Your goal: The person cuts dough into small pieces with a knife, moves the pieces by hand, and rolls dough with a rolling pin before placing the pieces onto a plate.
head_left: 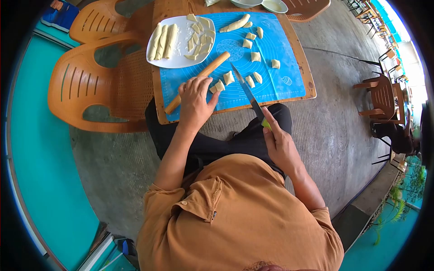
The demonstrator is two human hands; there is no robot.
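My left hand (195, 98) reaches over the wooden rolling pin (214, 64), its thumb and index fingertip on either side of a small dough piece (218, 86). My right hand (281, 143) is closed around the green handle of a knife (247, 91). The blade points up and away, over the front of the blue mat (289, 92). Close to the blade lie two dough slices (257, 77) and a square dough piece (229, 77). Several more cut pieces (256, 57) are scattered across the right half. Behind them lies a longer dough roll (235, 24).
On the mat's left, a white plate (156, 59) bears dough rolls and several cut strips. Bowls (275, 5) stand at the table's far edge. Orange chairs (86, 90) stand close on the left. The wooden table (310, 86) ends just before my knees.
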